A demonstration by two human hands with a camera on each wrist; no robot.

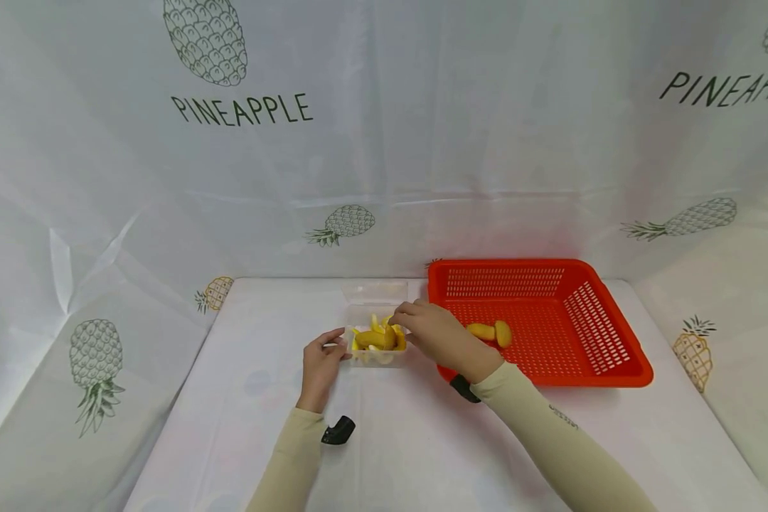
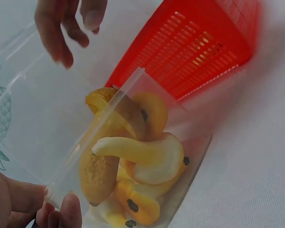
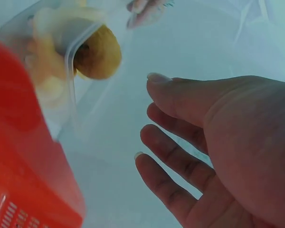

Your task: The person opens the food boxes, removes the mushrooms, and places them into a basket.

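Observation:
A clear plastic box (image 1: 362,313) with its lid (image 1: 376,291) raised at the back stands near the middle of the table. It is filled with several yellow mushroom-shaped pieces (image 2: 154,159), some carrying small black patches. A larger brownish-yellow mushroom (image 2: 97,175) lies on top, its cap by the rim. My left hand (image 1: 320,366) pinches the box's left rim between thumb and fingers. At the box's right side hovers my right hand (image 1: 438,331), fingers loosely bent and apart; the right wrist view shows nothing between them.
To the right stands a red slotted basket (image 1: 512,264) with one yellow mushroom (image 1: 502,334) at its left. Its left wall rises close to the box. A white sheet (image 1: 384,171) printed with pineapples hangs behind the table.

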